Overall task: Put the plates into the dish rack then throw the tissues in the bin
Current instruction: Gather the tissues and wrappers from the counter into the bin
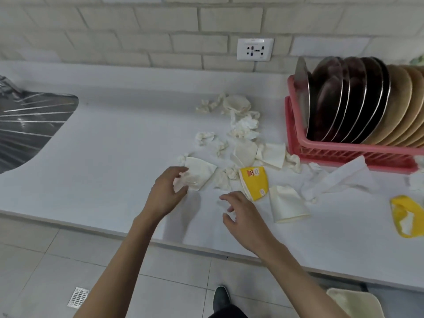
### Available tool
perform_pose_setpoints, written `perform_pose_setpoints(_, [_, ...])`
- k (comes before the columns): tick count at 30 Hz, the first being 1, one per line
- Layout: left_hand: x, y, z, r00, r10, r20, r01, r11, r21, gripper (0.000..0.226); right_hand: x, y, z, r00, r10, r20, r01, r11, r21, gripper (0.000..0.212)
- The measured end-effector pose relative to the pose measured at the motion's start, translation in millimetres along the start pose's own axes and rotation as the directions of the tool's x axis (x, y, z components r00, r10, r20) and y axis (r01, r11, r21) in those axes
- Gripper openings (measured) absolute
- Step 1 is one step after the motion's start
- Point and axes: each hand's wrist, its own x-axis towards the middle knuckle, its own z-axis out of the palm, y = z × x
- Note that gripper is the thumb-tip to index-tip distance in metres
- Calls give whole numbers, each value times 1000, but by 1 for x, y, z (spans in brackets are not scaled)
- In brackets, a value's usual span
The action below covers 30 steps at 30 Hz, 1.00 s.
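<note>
Pinching a white wad [199, 175] at the near-left edge of the tissues [245, 125], my left hand [165, 193] curls round it. My right hand [241, 212] hovers just right, fingers loosely spread, empty. Tissues litter the counter [114, 145] left of the rack [344, 154], plates [358, 99] standing in it. My worry: cups [286, 207] mixed in may roll off the near edge as I gather.

The bench [114, 145] is pale grey-white. At 2 o'clock the dish rack [344, 154] is pink-red. Its dark plates [358, 99] are black with shiny silver edges, and its tan plates [403, 106] are light brown. The tissues [245, 125] are creamy white. The squashed cup [202, 175] is white. The paper cup [254, 182] is yellow with a little orange picture.
</note>
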Motion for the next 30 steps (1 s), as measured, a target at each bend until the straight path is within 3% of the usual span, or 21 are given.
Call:
perform_pose_setpoints(4, [52, 0, -8, 974, 75, 214, -110, 981, 157, 63, -2, 10, 7, 992, 101, 77, -91, 988, -122, 51])
perform_pose_setpoints(12, [104, 9, 6, 913, 82, 399, -266, 862, 432, 41, -9, 15, 12, 985, 154, 77, -132, 962, -238, 53])
perform_pose_setpoints(16, [99, 15, -2, 946, 126, 300, -198, 954, 225, 16, -14, 18, 10, 981, 181, 62, -169, 972, -166, 52])
perform_pose_setpoints(18, [87, 21, -9, 963, 102, 250, -123, 990, 69, 17, -16, 19, 10, 978, 200, 57, -196, 978, -75, 50])
perform_pose_setpoints(21, [53, 35, -13, 977, 78, 199, -59, 993, -100, 20, -14, 17, 10, 972, 235, -18, -227, 956, 183, 40])
perform_pose_setpoints(25, [-12, 43, 10, 983, 78, 168, -34, 968, -249, 23, -7, 10, 9, 959, 285, -1, -232, 784, 576, 33])
perform_pose_setpoints(30, [-66, 32, 54, 983, -144, 114, 179, 882, -436, 19, -4, 20, 14, 951, 309, 17, -269, 795, 544, 20])
